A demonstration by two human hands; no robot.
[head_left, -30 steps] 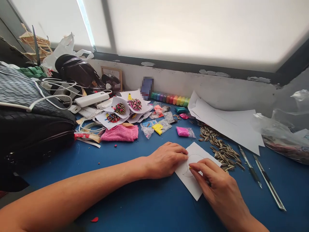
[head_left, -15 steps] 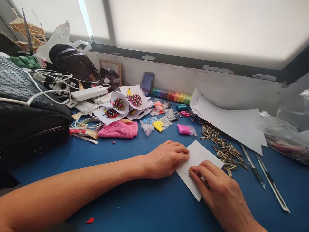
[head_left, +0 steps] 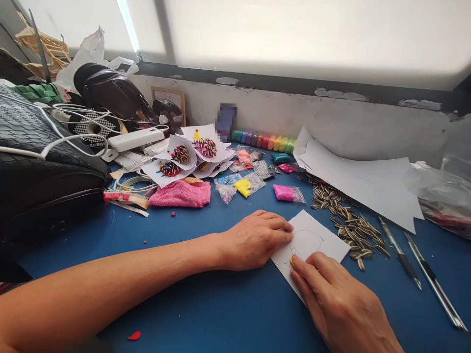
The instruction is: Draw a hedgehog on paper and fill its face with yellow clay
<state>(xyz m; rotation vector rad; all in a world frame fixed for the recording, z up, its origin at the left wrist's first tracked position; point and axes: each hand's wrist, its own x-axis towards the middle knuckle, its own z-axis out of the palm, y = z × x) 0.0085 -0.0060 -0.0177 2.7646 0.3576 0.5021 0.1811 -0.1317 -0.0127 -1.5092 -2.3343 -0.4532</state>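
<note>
A small white sheet of paper (head_left: 327,240) with a pencil-thin curved outline lies on the blue table. My left hand (head_left: 257,238) rests flat at its left corner, fingers stretched out over the edge. Thumb and index finger of my right hand (head_left: 338,294) are at a small lump of yellow clay (head_left: 292,261) on the lower left of the drawn outline. Most of that lump is hidden under the fingertips. Just beyond the paper is a pile of striped sunflower seeds (head_left: 355,230).
Right of the seeds lie a pen (head_left: 401,255) and a craft knife (head_left: 436,282). Clay packets, one yellow (head_left: 243,187), one pink (head_left: 285,192), lie behind my hands. Seed-covered figures on paper (head_left: 180,154), a pink cloth (head_left: 180,193) and a black bag (head_left: 47,162) stand left.
My right fingertips have shifted slightly downward, with the thumb lower and the index finger over the yellow clay. The left hand stays on the paper. The view has turned a little.
</note>
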